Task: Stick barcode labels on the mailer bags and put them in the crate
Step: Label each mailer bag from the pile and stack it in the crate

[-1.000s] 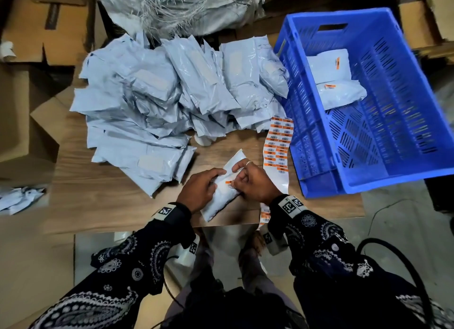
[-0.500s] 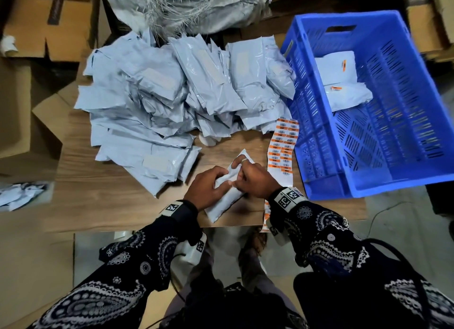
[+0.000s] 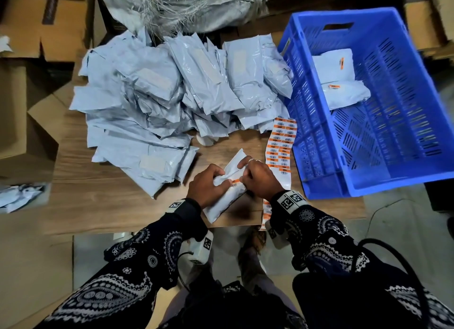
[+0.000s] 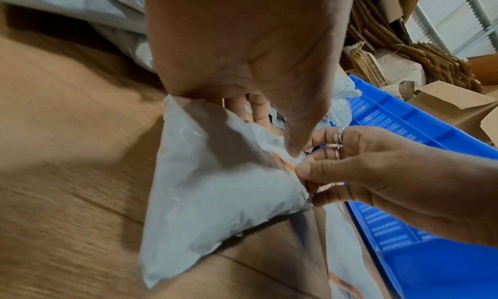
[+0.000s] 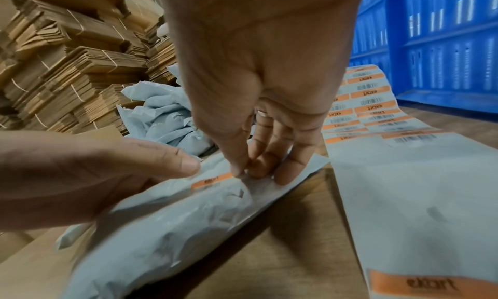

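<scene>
A grey mailer bag lies on the wooden table near its front edge. My left hand holds the bag, thumb on top, fingers round its far edge. An orange barcode label sits on the bag between my hands. My right hand pinches the label's right end with thumb and fingertips down on the bag. A strip of barcode labels runs along the blue crate, which holds two labelled bags.
A big pile of unlabelled grey mailer bags fills the table's back and left. A large plastic sack lies behind it. Cardboard boxes stand at the left and back, bundled flat cartons beyond.
Both hands stay on the same bag. The right fingers have shifted a little, so the orange label, covered half a second ago, shows between the hands again.
</scene>
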Action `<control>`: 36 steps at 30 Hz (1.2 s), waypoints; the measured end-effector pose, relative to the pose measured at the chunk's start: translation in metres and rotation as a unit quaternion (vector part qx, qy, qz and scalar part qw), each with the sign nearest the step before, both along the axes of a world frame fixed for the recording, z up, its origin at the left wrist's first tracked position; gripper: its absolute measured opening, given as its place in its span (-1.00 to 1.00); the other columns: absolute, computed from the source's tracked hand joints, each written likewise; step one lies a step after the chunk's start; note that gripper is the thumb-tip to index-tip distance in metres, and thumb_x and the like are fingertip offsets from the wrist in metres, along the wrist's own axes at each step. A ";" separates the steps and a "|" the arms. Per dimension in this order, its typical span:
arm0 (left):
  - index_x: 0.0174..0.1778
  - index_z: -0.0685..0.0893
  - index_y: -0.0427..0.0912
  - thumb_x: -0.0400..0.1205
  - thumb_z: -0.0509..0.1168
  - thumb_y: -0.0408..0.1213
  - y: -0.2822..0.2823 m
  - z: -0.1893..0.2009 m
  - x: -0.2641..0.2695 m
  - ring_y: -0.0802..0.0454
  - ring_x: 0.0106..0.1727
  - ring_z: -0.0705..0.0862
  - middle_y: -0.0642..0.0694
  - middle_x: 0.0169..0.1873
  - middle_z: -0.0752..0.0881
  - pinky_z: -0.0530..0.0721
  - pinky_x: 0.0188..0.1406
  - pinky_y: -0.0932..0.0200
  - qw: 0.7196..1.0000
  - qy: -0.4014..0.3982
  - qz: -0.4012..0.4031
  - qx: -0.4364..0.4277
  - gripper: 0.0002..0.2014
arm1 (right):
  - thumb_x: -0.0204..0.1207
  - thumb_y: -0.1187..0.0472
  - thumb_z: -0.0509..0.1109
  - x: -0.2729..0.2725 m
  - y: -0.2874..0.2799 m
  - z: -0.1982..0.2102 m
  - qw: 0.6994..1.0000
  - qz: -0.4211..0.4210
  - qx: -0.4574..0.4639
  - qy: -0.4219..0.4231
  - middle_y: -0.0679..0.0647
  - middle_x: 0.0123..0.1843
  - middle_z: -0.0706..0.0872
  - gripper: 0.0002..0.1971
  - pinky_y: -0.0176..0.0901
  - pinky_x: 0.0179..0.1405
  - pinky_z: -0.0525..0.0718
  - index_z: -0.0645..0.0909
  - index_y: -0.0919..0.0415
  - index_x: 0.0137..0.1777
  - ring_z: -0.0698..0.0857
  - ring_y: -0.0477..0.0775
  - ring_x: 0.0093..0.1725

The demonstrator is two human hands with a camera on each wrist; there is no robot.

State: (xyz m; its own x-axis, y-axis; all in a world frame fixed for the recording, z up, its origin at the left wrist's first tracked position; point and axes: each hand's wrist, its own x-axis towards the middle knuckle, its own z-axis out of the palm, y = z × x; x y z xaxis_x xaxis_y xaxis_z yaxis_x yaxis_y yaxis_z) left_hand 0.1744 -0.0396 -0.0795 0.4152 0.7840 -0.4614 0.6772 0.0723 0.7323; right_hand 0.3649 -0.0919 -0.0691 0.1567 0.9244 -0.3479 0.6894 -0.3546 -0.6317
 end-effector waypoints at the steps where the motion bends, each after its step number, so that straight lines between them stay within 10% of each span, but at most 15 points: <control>1: -0.03 0.57 0.16 0.31 0.35 0.33 -0.001 0.001 0.001 0.08 0.04 0.69 0.25 -0.05 0.73 0.63 0.10 0.03 1.000 0.002 -0.002 0.003 -0.56 | 0.51 0.32 0.42 0.001 0.000 -0.001 1.000 -0.002 0.006 0.003 -0.07 0.28 0.71 -0.67 0.05 0.17 0.60 0.41 -0.07 -0.32 0.65 0.07 0.09; 6: 0.04 0.62 0.06 0.36 0.38 0.04 0.001 0.003 0.002 0.02 0.10 0.70 0.17 -0.01 0.74 0.63 0.16 0.04 1.000 -0.015 -0.019 -0.006 -0.65 | 0.47 0.22 0.51 0.002 -0.002 -0.007 1.000 0.012 0.001 0.003 0.04 0.19 0.70 -0.57 -0.03 0.08 0.55 0.31 -0.23 -0.27 0.59 0.06 0.07; 13: 0.15 0.70 -0.06 0.59 0.44 -0.28 0.003 0.007 -0.002 0.08 0.16 0.70 0.11 0.08 0.76 0.46 -0.02 0.56 0.999 -0.029 -0.012 -0.010 -0.78 | 0.56 0.28 0.40 0.008 -0.004 -0.012 0.999 -0.009 0.030 0.015 -0.03 0.02 0.61 -0.80 -0.15 0.09 0.50 0.66 0.10 0.17 0.55 0.00 0.08; 17: 0.12 0.65 -0.04 0.45 0.48 0.00 0.001 0.009 0.001 0.09 0.12 0.68 0.12 0.06 0.74 0.57 0.13 0.19 0.999 -0.031 -0.029 -0.004 -0.63 | 0.48 0.17 0.54 0.002 -0.004 -0.012 1.000 -0.011 -0.014 -0.010 0.01 0.05 0.52 -0.65 -0.18 0.08 0.46 0.59 0.03 0.24 0.46 -0.09 0.05; 23: 0.16 0.69 -0.04 0.57 0.36 -0.44 0.014 0.012 -0.004 0.06 0.27 0.69 0.10 0.11 0.73 0.53 0.17 0.37 0.998 -0.027 -0.053 -0.021 -0.70 | 0.56 0.37 0.26 0.003 -0.005 0.001 0.998 -0.034 0.039 -0.024 0.01 0.10 0.68 -0.78 -0.12 0.15 0.56 0.67 0.17 0.09 0.63 0.14 0.14; 29: 0.20 0.74 -0.08 0.58 0.36 -0.52 0.023 0.057 -0.021 0.34 0.15 0.68 0.16 0.13 0.75 0.49 0.11 0.60 0.989 -0.136 -0.043 0.048 -0.66 | 0.54 -0.12 0.50 0.012 -0.020 0.056 0.978 -0.194 0.069 -0.030 -0.06 0.02 0.67 -0.58 -0.07 0.10 0.63 0.59 0.12 0.26 0.67 0.00 0.04; 36: 0.30 0.72 -0.16 0.58 0.37 -0.34 0.051 0.146 -0.007 0.27 0.15 0.74 0.07 0.18 0.80 0.62 0.16 0.41 0.945 -0.300 -0.027 0.127 -0.65 | 0.44 -0.15 0.56 0.004 -0.019 0.143 0.896 -0.260 0.051 0.356 0.07 0.17 0.83 -0.38 0.27 0.08 0.82 0.53 0.09 0.43 0.84 0.05 0.13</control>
